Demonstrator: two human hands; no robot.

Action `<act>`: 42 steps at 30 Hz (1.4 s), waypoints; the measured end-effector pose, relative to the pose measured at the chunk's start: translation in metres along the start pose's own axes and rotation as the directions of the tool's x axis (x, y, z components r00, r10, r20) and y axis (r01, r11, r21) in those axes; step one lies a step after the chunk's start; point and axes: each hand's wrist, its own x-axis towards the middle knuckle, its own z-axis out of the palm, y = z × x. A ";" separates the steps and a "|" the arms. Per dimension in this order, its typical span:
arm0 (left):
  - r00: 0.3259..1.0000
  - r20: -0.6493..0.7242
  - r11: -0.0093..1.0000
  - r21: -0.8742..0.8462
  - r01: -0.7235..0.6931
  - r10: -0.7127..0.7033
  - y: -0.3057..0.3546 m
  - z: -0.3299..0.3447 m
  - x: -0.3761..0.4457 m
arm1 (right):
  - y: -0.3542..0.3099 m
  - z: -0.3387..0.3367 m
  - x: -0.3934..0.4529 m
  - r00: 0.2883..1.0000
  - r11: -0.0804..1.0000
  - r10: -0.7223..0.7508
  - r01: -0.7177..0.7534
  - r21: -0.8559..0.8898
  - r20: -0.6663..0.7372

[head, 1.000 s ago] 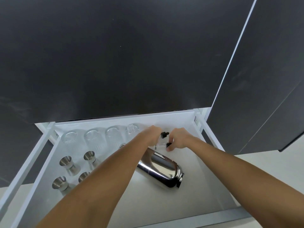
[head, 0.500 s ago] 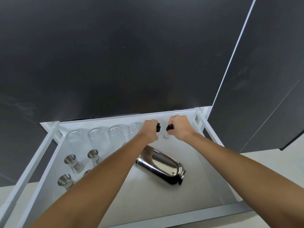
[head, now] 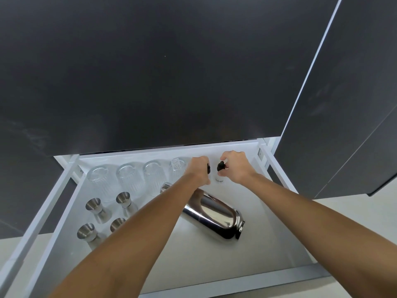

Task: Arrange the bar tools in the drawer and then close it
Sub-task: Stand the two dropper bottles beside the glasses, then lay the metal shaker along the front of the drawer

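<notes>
The white drawer (head: 277,168) stands pulled out below a dark cabinet front. At its back edge my left hand (head: 198,169) is closed around a small bottle with a black cap (head: 208,168), mostly hidden by my fingers. My right hand (head: 235,168) grips a second small clear bottle with a black dropper cap (head: 220,172); its labelled base touches the drawer floor. A shiny steel shaker (head: 211,214) lies on its side in the middle of the drawer, below both hands.
Several ribbed clear glasses (head: 129,176) line the drawer's back left. Several steel jiggers (head: 94,208) stand in front of them. Another steel piece (head: 165,187) peeks out beside my left forearm. A dark cabinet door (head: 343,104) rises on the right.
Both hands moved from above the shaker toward the drawer's back edge, carrying the two small bottles, and now hold them upright side by side.
</notes>
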 end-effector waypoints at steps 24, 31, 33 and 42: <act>0.917 0.267 0.952 -0.007 -0.307 0.297 -0.058 -0.039 -0.087 | -0.011 -0.014 -0.084 0.756 0.954 0.050 -0.229 0.192 0.652; 0.941 0.188 0.959 -0.016 -0.284 0.282 -0.043 -0.021 -0.096 | -0.001 -0.031 -0.103 0.688 0.944 0.133 -0.308 0.121 0.713; 0.936 0.205 0.955 0.014 -0.296 0.287 -0.045 -0.022 -0.097 | -0.001 -0.032 -0.108 0.694 0.956 0.149 -0.284 0.078 0.705; 0.883 0.411 0.963 0.038 -0.266 0.227 -0.059 -0.046 -0.118 | -0.011 -0.039 -0.114 0.688 0.982 0.150 -0.188 -0.025 0.710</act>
